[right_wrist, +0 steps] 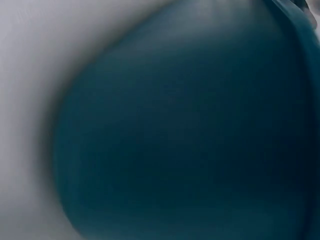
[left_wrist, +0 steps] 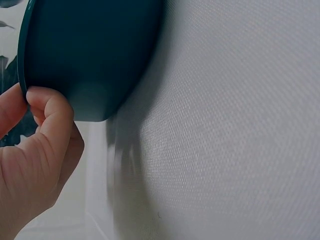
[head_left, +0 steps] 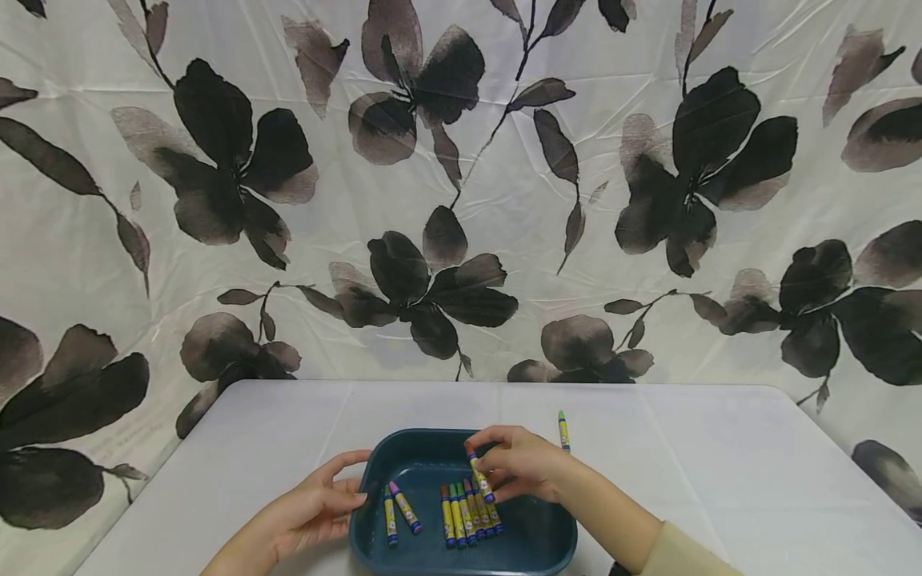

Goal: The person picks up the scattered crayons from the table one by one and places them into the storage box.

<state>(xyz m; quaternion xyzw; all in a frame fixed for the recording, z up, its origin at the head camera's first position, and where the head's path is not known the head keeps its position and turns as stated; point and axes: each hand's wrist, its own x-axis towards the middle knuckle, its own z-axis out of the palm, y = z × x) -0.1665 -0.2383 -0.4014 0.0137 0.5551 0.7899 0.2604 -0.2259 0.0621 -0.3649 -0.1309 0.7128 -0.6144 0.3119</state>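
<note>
A dark teal tray (head_left: 543,552) sits on the white table. My left hand (head_left: 317,504) pinches its left rim; the left wrist view shows the thumb and fingers of the hand (left_wrist: 42,135) at the rim of the tray (left_wrist: 90,55). Over the tray, my right hand (head_left: 529,464) holds a red-tipped crayon (head_left: 481,478) in its fingers, slanted above a row of crayons (head_left: 452,516). Two more crayons, one green (head_left: 390,520) and one pinkish purple (head_left: 406,508), lie in the left part. Only the tray's blurred outer wall (right_wrist: 175,130) fills most of the right wrist view.
A green-tipped crayon (head_left: 563,430) lies on the table (head_left: 691,456) beyond the right forearm, which partly hides it. Behind the table's far edge hangs a white cloth (head_left: 533,240) with dark flowers.
</note>
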